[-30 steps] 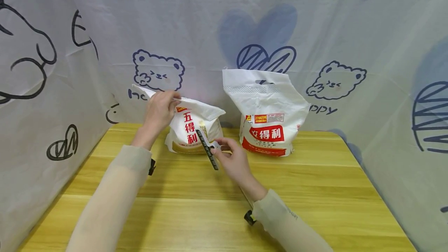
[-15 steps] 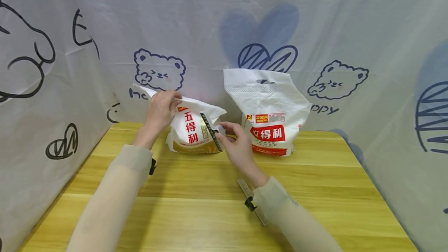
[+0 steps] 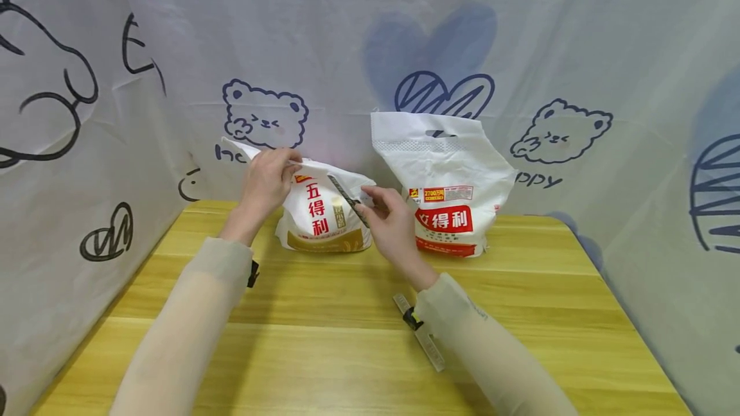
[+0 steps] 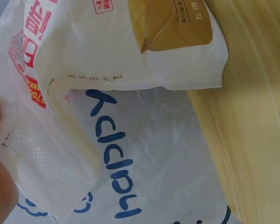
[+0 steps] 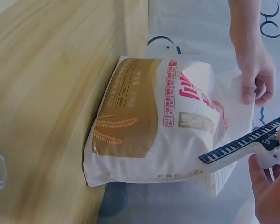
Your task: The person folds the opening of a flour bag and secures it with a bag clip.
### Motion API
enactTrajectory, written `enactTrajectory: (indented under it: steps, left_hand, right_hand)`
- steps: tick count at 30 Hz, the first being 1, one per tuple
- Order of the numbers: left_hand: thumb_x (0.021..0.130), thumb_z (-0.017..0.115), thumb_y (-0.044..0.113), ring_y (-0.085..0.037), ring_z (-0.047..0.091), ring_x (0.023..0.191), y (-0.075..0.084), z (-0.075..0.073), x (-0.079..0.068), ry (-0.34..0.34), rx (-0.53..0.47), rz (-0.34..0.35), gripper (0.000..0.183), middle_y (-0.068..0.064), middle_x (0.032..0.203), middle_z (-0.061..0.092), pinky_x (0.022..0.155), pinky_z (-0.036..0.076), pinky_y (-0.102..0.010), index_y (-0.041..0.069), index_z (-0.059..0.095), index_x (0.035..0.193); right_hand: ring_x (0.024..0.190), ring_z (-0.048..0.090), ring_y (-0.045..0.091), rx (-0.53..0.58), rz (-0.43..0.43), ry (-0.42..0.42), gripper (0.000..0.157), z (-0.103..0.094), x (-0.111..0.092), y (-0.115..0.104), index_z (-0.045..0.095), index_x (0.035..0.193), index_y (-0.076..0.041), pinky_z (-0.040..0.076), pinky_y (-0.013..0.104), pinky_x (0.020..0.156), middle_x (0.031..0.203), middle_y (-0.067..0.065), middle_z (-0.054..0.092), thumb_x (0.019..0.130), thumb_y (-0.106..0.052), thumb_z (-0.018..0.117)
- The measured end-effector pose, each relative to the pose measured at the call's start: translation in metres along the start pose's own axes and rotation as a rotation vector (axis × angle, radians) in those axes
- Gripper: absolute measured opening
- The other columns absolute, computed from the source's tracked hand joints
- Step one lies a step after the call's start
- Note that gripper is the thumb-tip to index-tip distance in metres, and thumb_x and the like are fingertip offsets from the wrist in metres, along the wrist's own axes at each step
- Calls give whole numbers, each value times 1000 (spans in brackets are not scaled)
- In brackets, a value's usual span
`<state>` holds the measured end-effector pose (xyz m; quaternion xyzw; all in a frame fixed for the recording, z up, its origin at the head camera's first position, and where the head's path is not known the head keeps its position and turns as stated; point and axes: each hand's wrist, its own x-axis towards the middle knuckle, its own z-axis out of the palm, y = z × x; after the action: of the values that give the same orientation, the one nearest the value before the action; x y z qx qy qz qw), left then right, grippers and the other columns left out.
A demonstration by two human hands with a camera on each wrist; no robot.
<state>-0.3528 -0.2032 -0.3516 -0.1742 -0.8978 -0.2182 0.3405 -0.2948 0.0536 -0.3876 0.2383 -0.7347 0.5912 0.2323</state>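
Note:
A white flour bag with red lettering and a gold base stands on the table. Its top edge is folded over, and my left hand pinches that edge at the left. In the right wrist view, the left fingers grip the bag's white top. My right hand holds a long clip printed with black and white piano keys, thumb and fingers on its handles. The clip lies slantwise in front of the bag's upper right part. Whether its jaws touch the bag I cannot tell.
A second, taller flour bag with a handle slot stands to the right, close to my right hand. A pale translucent plastic strip lies on the wooden table under my right wrist. A printed curtain hangs behind.
My right hand has carried the clip up toward the folded top of the left bag and tilted it flatter. The left hand keeps its grip in place.

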Motion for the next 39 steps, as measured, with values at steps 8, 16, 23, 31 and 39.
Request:
enactTrajectory:
  steps: [8,16,23,31,39]
  left_hand:
    - [97,71,5,-36,67,95,0,0,0,-1,8,-1,10,-15,104,75,94,53,-49,4,69,107]
    - [98,70,5,-35,66,96,-1,1,0,-7,13,-4,10,-14,105,75,95,53,-49,5,69,108]
    - [98,70,6,-35,66,96,0,-1,0,-15,11,-9,10,-14,104,74,98,52,-50,4,69,108]
    - [98,70,6,-36,66,95,-1,-1,1,0,10,5,10,-14,103,75,97,52,-50,4,69,108]
    - [97,70,6,-34,66,91,-2,-1,1,8,1,22,10,-14,102,75,91,54,-49,4,69,108]
  right_hand:
    - [100,74,32,-89,-42,0,31,1,14,1,71,119,5,62,29,86,112,21,70,90,1,79]
    - [99,72,33,-109,-63,-41,29,-2,30,0,72,117,6,62,29,86,107,21,69,89,4,78]
    - [97,73,32,-143,-110,-71,26,-4,45,3,73,114,6,62,26,85,108,20,71,89,3,78]
    - [92,73,28,-178,-186,-62,21,-5,60,3,77,108,3,62,30,83,104,17,76,87,-1,81]
    - [87,77,27,-176,-215,-72,16,-2,75,3,79,103,3,62,26,78,100,16,78,87,0,81]
